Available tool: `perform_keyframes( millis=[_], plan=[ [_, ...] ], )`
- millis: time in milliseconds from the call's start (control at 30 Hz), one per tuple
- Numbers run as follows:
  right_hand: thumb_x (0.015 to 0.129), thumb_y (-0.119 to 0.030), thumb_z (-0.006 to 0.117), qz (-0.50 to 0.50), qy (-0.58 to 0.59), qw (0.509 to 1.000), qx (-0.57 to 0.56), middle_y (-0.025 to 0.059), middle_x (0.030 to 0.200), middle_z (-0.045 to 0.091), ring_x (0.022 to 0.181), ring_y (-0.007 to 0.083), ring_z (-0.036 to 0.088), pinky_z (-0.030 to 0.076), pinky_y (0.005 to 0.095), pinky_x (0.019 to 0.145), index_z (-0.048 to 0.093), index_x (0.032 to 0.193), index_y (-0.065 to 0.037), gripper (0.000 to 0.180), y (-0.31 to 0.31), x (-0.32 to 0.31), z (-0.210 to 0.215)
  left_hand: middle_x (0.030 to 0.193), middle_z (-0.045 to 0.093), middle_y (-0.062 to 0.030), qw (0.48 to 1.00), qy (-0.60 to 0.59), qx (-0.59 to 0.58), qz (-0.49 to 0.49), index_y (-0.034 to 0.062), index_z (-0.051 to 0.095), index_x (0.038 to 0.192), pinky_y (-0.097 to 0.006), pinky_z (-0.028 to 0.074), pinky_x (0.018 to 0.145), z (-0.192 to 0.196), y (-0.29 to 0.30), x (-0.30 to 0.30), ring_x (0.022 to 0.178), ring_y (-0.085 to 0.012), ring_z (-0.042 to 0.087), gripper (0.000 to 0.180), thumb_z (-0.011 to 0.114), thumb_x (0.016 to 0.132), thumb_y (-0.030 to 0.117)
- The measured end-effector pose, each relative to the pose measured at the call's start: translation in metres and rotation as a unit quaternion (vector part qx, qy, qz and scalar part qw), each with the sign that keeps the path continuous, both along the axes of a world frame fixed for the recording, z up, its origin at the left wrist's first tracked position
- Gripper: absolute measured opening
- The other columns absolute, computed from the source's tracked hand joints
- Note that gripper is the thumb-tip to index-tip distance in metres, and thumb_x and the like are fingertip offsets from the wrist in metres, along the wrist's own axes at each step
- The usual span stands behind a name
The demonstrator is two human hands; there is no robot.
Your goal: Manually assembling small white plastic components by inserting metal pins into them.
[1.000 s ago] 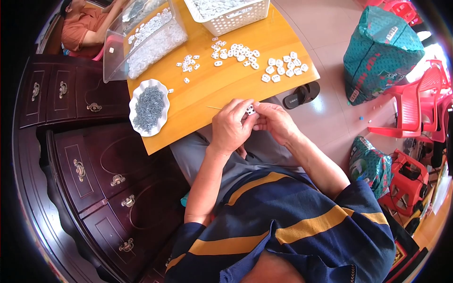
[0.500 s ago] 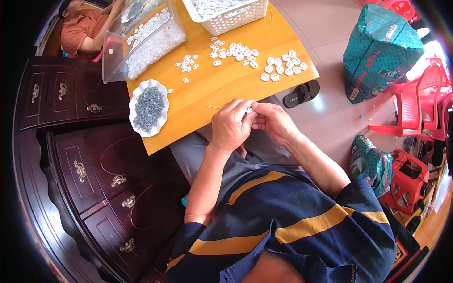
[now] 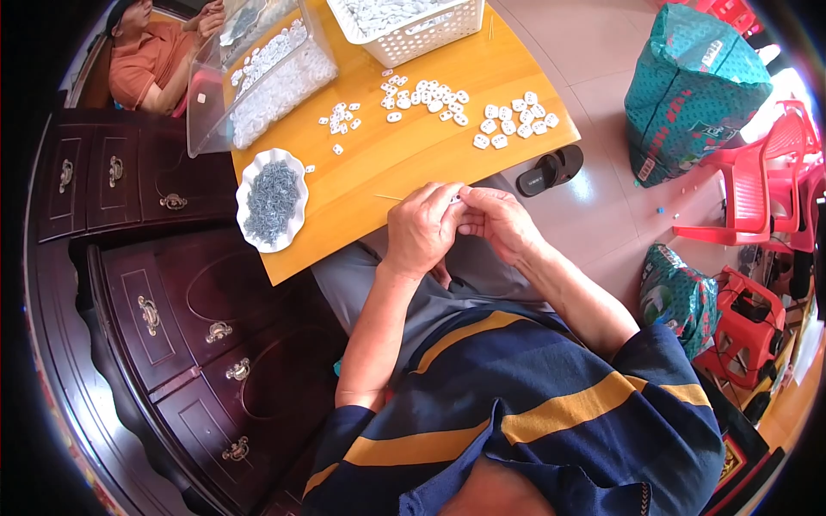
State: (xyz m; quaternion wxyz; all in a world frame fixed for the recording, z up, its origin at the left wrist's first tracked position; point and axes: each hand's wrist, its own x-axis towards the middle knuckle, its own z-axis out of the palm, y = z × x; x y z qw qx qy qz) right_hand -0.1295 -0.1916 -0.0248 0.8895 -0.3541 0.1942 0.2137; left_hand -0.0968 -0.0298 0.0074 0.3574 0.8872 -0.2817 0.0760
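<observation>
My left hand (image 3: pixel 419 230) and my right hand (image 3: pixel 502 225) meet just off the table's near edge, above my lap. Thumbs and fingertips of both are pinched around a small white plastic piece (image 3: pixel 455 199), mostly hidden by the fingers. A thin straw-coloured stick (image 3: pixel 389 197) lies by my left knuckles. Beyond them, small white two-holed pieces (image 3: pixel 428 95) are spread in loose groups, with larger rounded ones (image 3: pixel 514 119) at the right. A white scalloped dish (image 3: pixel 300 206) to the left holds a heap of thin grey metal bits, too small to tell apart.
A clear plastic bin (image 3: pixel 205 129) and a white perforated basket (image 3: pixel 430 40), both full of white pieces, stand on the wooden table (image 3: pixel 361 172). Dark drawers (image 3: pixel 198 301) flank my left. Rightward are a sandal (image 3: pixel 551 170), teal sacks (image 3: pixel 688 95) and red chairs (image 3: pixel 740 198). Another person (image 3: pixel 151 64) sits far left.
My hands stay almost in place, still pinched together around the white piece. At the far left, the other person's hands have come into fuller view, and the whole view has shifted slightly.
</observation>
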Motion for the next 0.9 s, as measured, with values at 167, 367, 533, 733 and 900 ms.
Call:
perform_keyframes(
  millis=[167, 367, 533, 733, 900],
  plan=[
    [0.105, -0.027, 0.061, -0.004, -0.009, 1.0, 0.004, 0.004, 0.094, 0.076, 0.079, 0.0089, 0.069, 0.055, 0.0226, 0.074, 0.074, 0.101, -0.006, 0.025, 0.001, 0.001, 0.003, 0.095, 0.072, -0.01, 0.999, 0.02, -0.028, 0.005, 0.0067, 0.072, 0.111, -0.04, 0.058, 0.071, 0.001, -0.001, 0.001, 0.085, -0.0317, 0.072, 0.024, 0.076, 0.088, 0.012],
    [0.108, -0.029, 0.055, -0.013, -0.003, 0.999, 0.047, 0.0077, 0.102, 0.075, 0.085, 0.0119, 0.07, 0.057, 0.0267, 0.077, 0.07, 0.11, -0.004, 0.03, -0.001, 0.003, 0.002, 0.1, 0.072, -0.0114, 0.998, 0.056, -0.042, 0.001, 0.0051, 0.071, 0.115, -0.04, 0.058, 0.073, 0.004, -0.004, 0.0, 0.087, -0.0316, 0.072, 0.033, 0.08, 0.085, 0.015],
    [0.108, -0.028, 0.053, -0.043, 0.013, 0.997, 0.068, 0.0091, 0.102, 0.074, 0.085, 0.0148, 0.07, 0.058, 0.0313, 0.076, 0.067, 0.112, -0.003, 0.029, -0.006, 0.007, 0.005, 0.106, 0.071, -0.0109, 0.998, 0.022, -0.049, -0.019, 0.0049, 0.069, 0.121, -0.041, 0.058, 0.077, 0.011, -0.009, 0.008, 0.093, -0.0319, 0.071, 0.033, 0.074, 0.091, 0.017],
    [0.109, -0.03, 0.047, -0.051, 0.075, 0.992, 0.089, 0.0084, 0.096, 0.072, 0.087, 0.0193, 0.07, 0.058, 0.0343, 0.08, 0.066, 0.11, -0.004, 0.031, -0.019, -0.001, -0.03, 0.129, 0.065, -0.0123, 0.996, -0.064, 0.049, -0.026, 0.0052, 0.066, 0.13, -0.043, 0.054, 0.093, 0.01, -0.031, 0.032, 0.114, -0.0338, 0.062, 0.039, 0.068, 0.092, 0.013],
    [0.111, -0.036, 0.039, -0.123, 0.102, 0.98, 0.118, 0.0113, 0.104, 0.071, 0.097, 0.0242, 0.069, 0.057, 0.0395, 0.089, 0.062, 0.119, -0.002, 0.042, -0.028, 0.001, -0.031, 0.145, 0.055, -0.0134, 0.985, -0.095, 0.129, -0.067, 0.005, 0.06, 0.138, -0.051, 0.043, 0.109, -0.007, -0.038, 0.03, 0.13, -0.0399, 0.051, 0.052, 0.072, 0.09, 0.021]
  ],
)
